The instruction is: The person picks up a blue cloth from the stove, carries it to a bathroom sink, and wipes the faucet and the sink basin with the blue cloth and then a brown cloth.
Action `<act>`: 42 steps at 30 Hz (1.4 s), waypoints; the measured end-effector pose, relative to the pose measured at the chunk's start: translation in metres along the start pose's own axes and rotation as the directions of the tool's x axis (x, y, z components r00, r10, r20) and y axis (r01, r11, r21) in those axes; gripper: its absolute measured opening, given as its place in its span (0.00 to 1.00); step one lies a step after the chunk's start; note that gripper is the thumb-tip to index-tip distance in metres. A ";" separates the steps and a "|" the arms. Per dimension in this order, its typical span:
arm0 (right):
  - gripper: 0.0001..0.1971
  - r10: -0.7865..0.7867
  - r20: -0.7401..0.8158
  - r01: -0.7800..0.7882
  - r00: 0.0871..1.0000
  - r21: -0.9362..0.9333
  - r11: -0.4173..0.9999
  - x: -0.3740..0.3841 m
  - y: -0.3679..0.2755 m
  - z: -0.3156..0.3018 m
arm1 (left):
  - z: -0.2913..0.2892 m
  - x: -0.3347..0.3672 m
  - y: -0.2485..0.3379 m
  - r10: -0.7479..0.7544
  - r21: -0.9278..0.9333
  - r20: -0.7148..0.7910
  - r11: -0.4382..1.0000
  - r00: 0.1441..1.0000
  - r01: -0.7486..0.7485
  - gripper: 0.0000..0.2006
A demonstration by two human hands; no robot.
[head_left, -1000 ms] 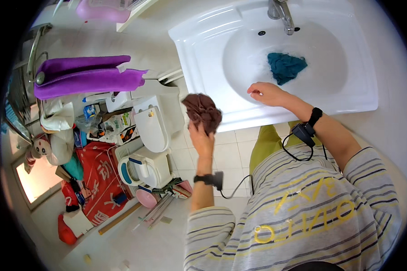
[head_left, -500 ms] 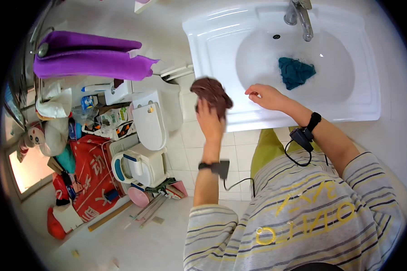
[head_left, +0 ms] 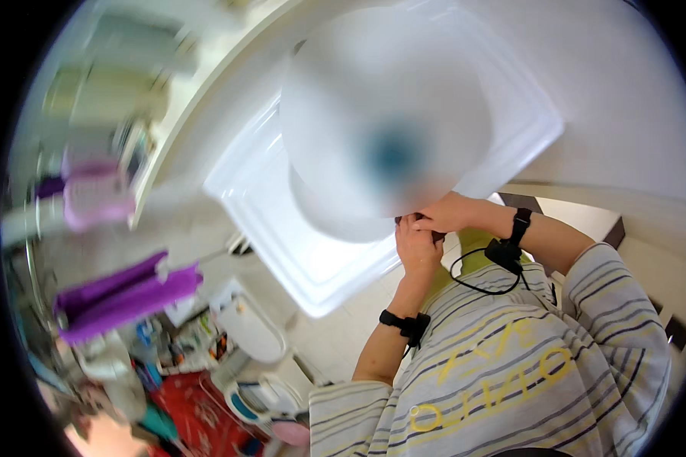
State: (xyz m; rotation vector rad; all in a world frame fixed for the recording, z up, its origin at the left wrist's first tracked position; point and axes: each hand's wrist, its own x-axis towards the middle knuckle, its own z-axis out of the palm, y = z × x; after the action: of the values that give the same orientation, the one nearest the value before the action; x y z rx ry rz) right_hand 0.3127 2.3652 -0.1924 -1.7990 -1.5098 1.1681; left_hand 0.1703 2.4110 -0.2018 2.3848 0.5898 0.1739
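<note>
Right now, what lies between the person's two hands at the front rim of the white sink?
In the head view, the left hand and right hand press together on a small dark thing, barely visible, against the sink rim.

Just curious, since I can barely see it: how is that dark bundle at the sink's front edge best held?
Around its middle, from both sides, I'd judge. The left hand wraps the dark bundle from below and the right hand closes over it from the right. Only slivers show, so it looks small and soft.
</note>
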 end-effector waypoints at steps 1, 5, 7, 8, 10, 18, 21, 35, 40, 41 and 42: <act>0.20 -0.081 -0.139 0.069 0.987 -0.089 0.994 -0.014 0.011 -0.006 | 0.006 0.012 0.012 -0.058 -0.020 0.057 0.998 0.997 0.059 0.24; 0.22 0.002 -0.355 -0.095 0.935 -0.243 0.965 -0.075 0.054 -0.042 | 0.051 0.062 0.048 0.219 -0.043 -0.009 0.975 0.976 -0.219 0.25; 0.22 0.076 -0.372 -0.175 0.925 -0.241 0.955 -0.104 0.076 -0.060 | 0.082 0.084 0.069 0.250 -0.047 0.006 0.967 0.968 -0.250 0.25; 0.22 0.079 -0.449 -0.235 0.890 -0.304 0.923 -0.122 0.086 -0.073 | 0.098 0.097 0.083 0.293 -0.037 0.051 0.956 0.955 -0.292 0.24; 0.22 0.091 -0.539 -0.314 0.838 -0.338 0.887 -0.147 0.104 -0.087 | 0.122 0.123 0.106 0.349 -0.030 0.118 0.937 0.930 -0.348 0.23; 0.22 0.203 -0.854 -0.551 0.478 -0.112 0.827 -0.177 0.157 -0.134 | 0.169 0.254 0.154 0.479 0.142 0.103 0.860 0.871 -0.490 0.25; 0.21 0.207 -0.873 -0.549 0.442 -0.080 0.832 -0.170 0.164 -0.142 | 0.159 0.306 0.130 0.406 0.299 0.025 0.869 0.913 -0.395 0.26; 0.19 0.176 -0.893 -0.595 0.414 -0.120 0.794 -0.146 0.175 -0.133 | 0.161 0.332 0.110 0.373 0.285 -0.184 0.906 0.909 -0.314 0.16; 0.16 0.160 -0.909 -0.624 0.385 -0.129 0.770 -0.139 0.175 -0.134 | 0.136 0.312 0.102 0.201 -0.104 -0.342 0.963 0.918 -0.249 0.24; 0.16 0.154 -0.909 -0.622 0.388 -0.135 0.771 -0.140 0.174 -0.135 | 0.122 0.317 0.085 0.189 -0.128 -0.456 0.953 0.870 -0.274 0.25; 0.15 0.181 -0.894 -0.620 0.410 -0.127 0.774 -0.138 0.172 -0.135 | 0.104 0.318 0.070 0.154 -0.116 -0.580 0.956 0.800 -0.268 0.28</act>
State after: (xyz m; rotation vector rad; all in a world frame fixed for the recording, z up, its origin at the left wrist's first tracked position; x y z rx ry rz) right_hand 0.5163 2.2085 -0.2266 -2.6006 -0.7168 -0.0977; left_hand 0.5067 2.4489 -0.2462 2.1864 0.5315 1.0255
